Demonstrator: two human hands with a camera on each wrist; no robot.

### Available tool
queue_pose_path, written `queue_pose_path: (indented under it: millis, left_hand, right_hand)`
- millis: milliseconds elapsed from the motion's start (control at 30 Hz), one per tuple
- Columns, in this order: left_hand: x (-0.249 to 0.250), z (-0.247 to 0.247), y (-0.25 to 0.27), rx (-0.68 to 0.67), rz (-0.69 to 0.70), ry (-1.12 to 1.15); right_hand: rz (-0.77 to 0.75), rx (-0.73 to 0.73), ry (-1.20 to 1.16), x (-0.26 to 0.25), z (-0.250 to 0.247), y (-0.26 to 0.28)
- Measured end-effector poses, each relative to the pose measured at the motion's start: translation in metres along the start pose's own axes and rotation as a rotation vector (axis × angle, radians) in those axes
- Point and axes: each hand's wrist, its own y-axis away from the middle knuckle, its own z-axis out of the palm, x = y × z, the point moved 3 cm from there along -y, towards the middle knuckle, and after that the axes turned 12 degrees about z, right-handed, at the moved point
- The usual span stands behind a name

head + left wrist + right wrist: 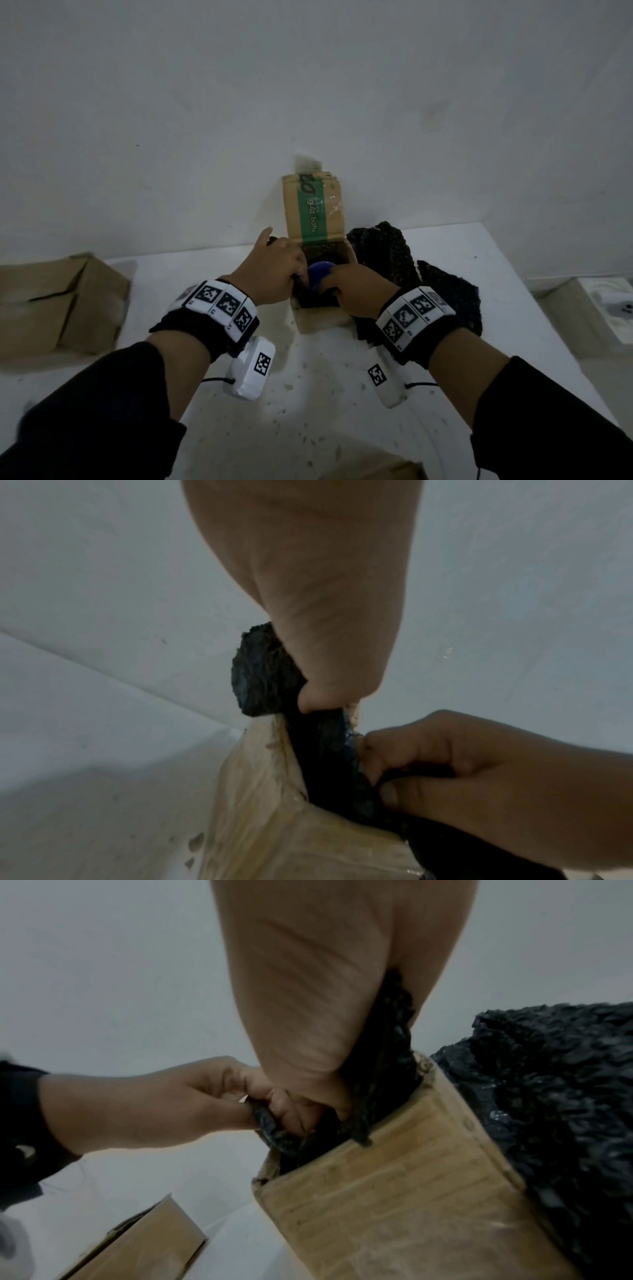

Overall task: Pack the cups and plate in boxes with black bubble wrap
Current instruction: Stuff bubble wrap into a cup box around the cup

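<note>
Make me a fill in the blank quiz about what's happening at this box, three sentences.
1. Both hands tuck ____ bubble wrap into the open cardboard box.
2. The item showing between the left hand and right hand is ____ in colour.
3. The box's raised flap bears a ____ stripe.

Missing words: black; blue; green

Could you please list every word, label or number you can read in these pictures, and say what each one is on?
"gula batu": white letters on the green band of the open box's raised flap.
Large dark letters at that flap's top edge: cut off, unreadable.
Square black-and-white markers on both wristbands and wrist cameras: patterns, no words.
</note>
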Motion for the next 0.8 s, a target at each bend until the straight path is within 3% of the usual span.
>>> queue_pose_path:
  millis: [133,200,400,533,600,667,800]
  left_hand:
    - [0.004,0.013,-0.008,-0.021,-0.003,-0.085]
    - [0.002,0.019,-0.007,0.033,-0.026,-0.055]
    - [-0.006,0.047,0.006,0.177,-0.203,0.291]
    - [-0.006,0.062,0.013,0.412,-0.353,0.584]
    - [-0.006,0.065,0.014,0.560,-0.421,0.876]
    - [-0.004,0.065,0.014,0.661,-0.477,1.095]
    - [-0.001,0.063,0.012,0.741,-0.489,1.255]
  right_hand:
    - [0.024,-0.052,0.170,-0.010,0.012,-0.012]
    - [0.078,-0.068,0.235,-0.014,0.015,-0.021]
    - [0.192,-0.184,0.190,-0.025,0.026,-0.031]
    - [0.220,-0.245,0.120,-0.019,0.028,-0.034]
    - [0.173,-0.184,-0.093,-0.015,0.024,-0.036]
    - [0.115,-0.023,-0.229,-0.010,0.014,-0.038]
    - [0.036,0.264,-0.169,-0.007,0.001,-0.039]
